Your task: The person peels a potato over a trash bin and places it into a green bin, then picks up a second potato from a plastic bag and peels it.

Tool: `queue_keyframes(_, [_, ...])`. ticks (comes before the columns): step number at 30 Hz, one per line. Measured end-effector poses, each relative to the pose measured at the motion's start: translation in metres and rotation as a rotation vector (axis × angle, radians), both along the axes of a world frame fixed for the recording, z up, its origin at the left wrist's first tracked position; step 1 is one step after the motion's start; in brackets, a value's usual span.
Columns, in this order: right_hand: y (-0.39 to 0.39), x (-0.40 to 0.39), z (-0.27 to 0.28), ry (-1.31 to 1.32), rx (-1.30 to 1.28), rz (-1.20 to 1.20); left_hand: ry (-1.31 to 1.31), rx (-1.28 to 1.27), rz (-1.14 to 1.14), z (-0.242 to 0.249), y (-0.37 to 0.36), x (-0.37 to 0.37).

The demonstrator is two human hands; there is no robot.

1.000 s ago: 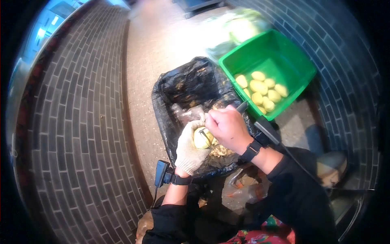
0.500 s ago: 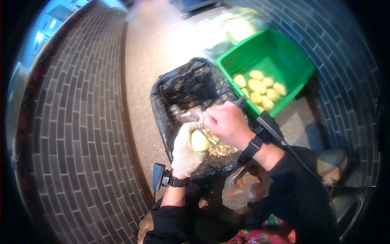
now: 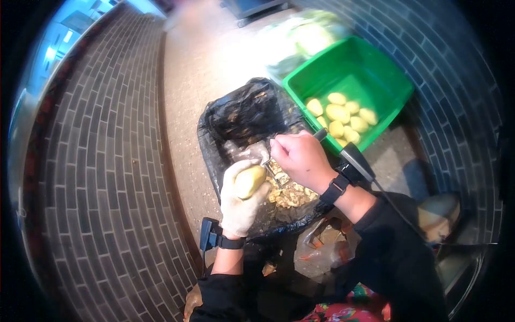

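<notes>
a brick-paved floor (image 3: 107,177) carries everything here. a black bag (image 3: 241,115), spread open, lies on it, and a green crate (image 3: 375,70) touches the bag's far right edge, with peeled potatoes (image 3: 339,114) heaped in the crate's near corner. a pile of peelings (image 3: 292,194) sits in the bag's near part. above that pile the left hand (image 3: 238,201), in a white knit glove, curls its fingers tight around a potato (image 3: 249,181). the bare right hand (image 3: 300,159) is closed in a fist on a peeler (image 3: 270,167), whose blade end sits just beside the potato's upper end.
</notes>
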State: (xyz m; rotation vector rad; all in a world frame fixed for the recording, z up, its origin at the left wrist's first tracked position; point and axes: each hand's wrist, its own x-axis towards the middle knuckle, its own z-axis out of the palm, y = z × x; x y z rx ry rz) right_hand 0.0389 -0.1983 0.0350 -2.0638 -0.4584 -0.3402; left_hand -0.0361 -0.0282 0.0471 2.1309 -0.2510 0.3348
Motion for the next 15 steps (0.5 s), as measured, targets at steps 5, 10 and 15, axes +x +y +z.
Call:
queue_keyframes(5, [0.004,-0.003,-0.003,0.037,-0.016,0.009,0.462,-0.921,-0.013,-0.031,0.021,0.009])
queue_keyframes(10, [0.007,-0.010,-0.007,-0.103,-0.039,-0.039,0.662,-1.408,-0.007,-0.013,0.009,0.013])
queue_keyframes(15, [0.010,-0.007,-0.011,-0.121,-0.052,-0.112,0.632,-1.259,-0.008,-0.018,0.001,0.009])
